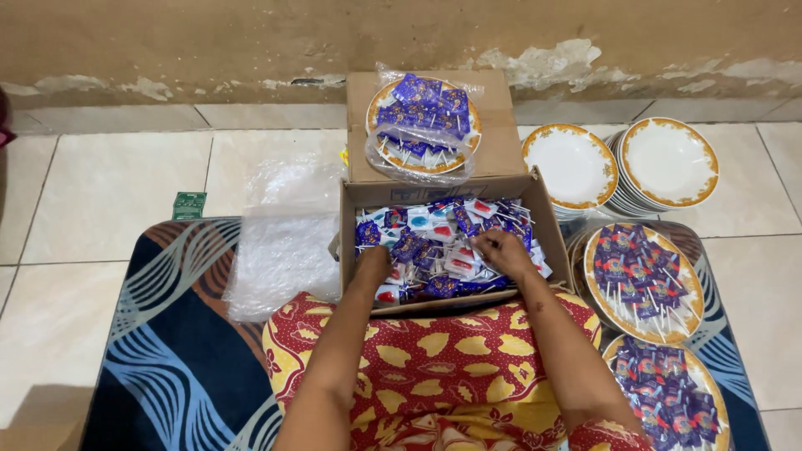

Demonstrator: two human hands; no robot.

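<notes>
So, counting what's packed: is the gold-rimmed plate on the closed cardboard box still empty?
No, that gold-rimmed plate is piled with purple-wrapped lollipops inside a clear plastic bag.

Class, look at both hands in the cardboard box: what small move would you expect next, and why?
Probably the right hand closes on a few wrapped lollipops and lifts them out. Both it and the left hand are down among the sweets in the cardboard box, and filled plates lie alongside.

Stacked gold-rimmed plates (668,163) at mat's far right corner; clear plastic bag (280,242) on floor's tiles, left.
</notes>
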